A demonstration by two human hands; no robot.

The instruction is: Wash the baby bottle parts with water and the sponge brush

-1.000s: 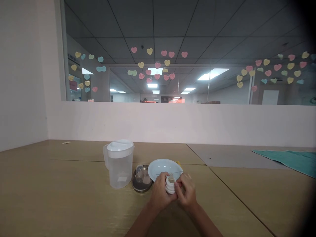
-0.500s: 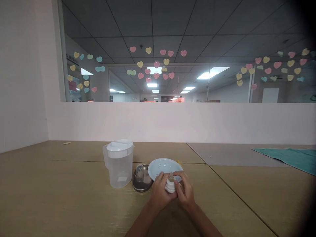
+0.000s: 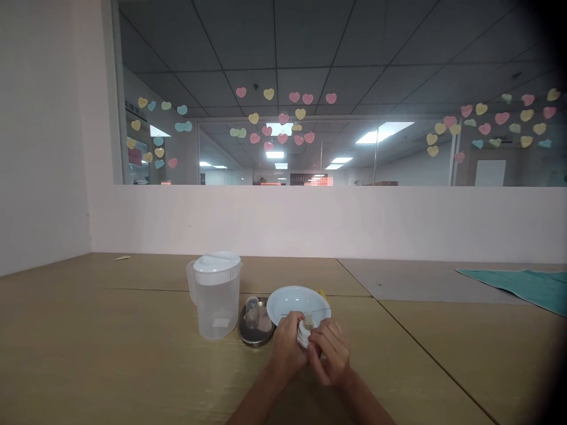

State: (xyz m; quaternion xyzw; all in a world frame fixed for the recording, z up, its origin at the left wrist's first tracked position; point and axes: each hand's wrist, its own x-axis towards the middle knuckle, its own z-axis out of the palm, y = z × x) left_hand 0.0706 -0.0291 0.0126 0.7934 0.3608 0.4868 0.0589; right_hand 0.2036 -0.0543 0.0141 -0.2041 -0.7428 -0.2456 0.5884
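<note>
Both my hands close around a small baby bottle (image 3: 305, 328) with a white collar and a pale nipple, held just above the wooden table (image 3: 110, 354). My left hand (image 3: 287, 347) wraps its left side. My right hand (image 3: 330, 351) curls over the collar from the right, fingertips on the ring. Right behind the bottle sits a light blue plate (image 3: 297, 303) with a thin stick lying across it. To the left of my hands is a shallow steel dish (image 3: 254, 328) holding a clear cap (image 3: 251, 311).
A translucent lidded pitcher (image 3: 215, 294) stands left of the steel dish. A teal cloth (image 3: 527, 285) lies at the far right of the table. A white half wall (image 3: 310, 221) with a window covered in heart stickers runs along the back.
My right hand's fingers have shifted round the bottle's collar, from its top down to its side. The bottle has stayed in place between both hands.
</note>
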